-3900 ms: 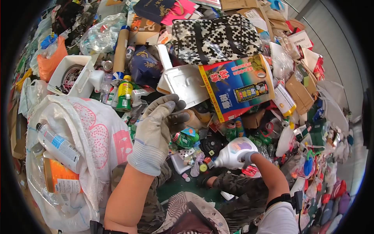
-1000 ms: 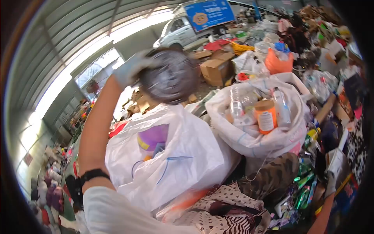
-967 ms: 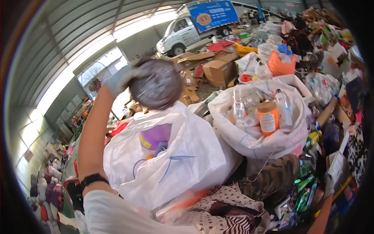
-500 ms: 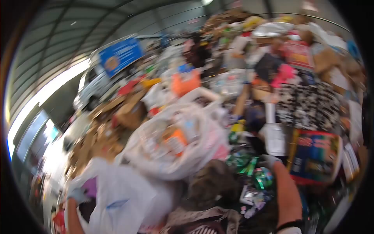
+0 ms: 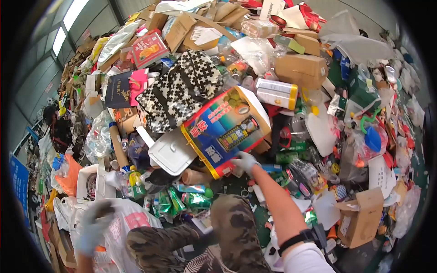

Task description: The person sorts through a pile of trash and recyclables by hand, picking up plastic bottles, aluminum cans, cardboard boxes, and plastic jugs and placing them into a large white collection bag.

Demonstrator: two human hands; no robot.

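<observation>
My right hand [image 5: 246, 162], in a pale glove, touches the lower edge of a colourful printed box [image 5: 227, 129] with a red and yellow border. Its fingers look bent against that edge. My left hand [image 5: 94, 227], also gloved, is smeared by motion above a white plastic bag [image 5: 129, 218]; its fingers cannot be made out. A grey-white plastic lid [image 5: 172, 152] lies left of the printed box, beneath a black-and-white patterned bag [image 5: 184, 86]. Crushed green cans [image 5: 175, 200] lie between my two hands.
Mixed waste is heaped all around. Cardboard boxes [image 5: 300, 69] lie at the upper right, and an open carton [image 5: 360, 218] stands at the lower right. An orange bag [image 5: 68, 175] and a white container [image 5: 93, 182] are at the left. My camouflage-clad knees [image 5: 232, 223] show below.
The view has swung to the right. My right hand has gone from beside the green cans to the printed box. My left hand has come away from the white bag's edge.
</observation>
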